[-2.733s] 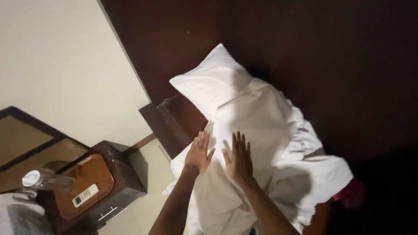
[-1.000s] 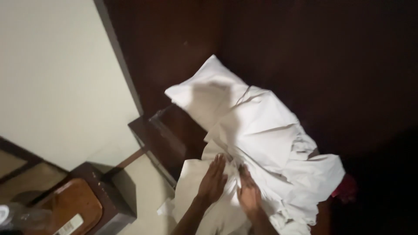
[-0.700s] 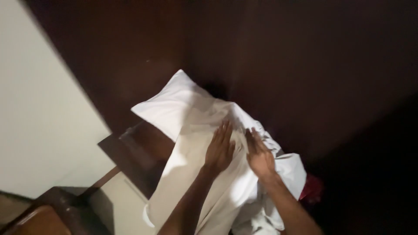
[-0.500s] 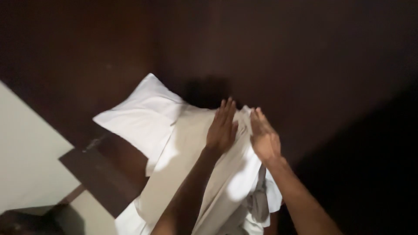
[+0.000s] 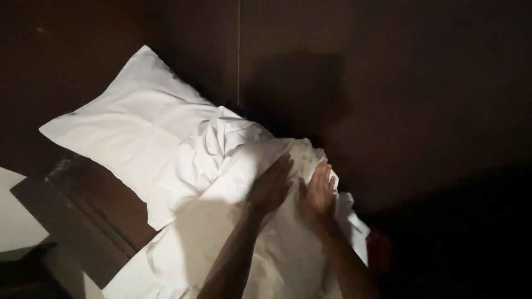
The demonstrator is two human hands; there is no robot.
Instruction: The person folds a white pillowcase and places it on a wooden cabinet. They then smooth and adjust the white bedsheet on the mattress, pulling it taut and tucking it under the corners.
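Up and left of the hands lies a plump white pillow [image 5: 130, 130]. Left hand [image 5: 271, 185] and right hand [image 5: 318, 191] press flat, fingers spread, gripping nothing, on a crumpled white sheet [image 5: 233, 221]; beyond them, dark wood panelling [image 5: 421, 111] fades into shadow.

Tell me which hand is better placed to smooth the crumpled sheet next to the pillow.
Left, probably. The left hand lies flat on the white sheet, nearer the creased folds and the pillow. The right hand rests toward the sheet's far edge.
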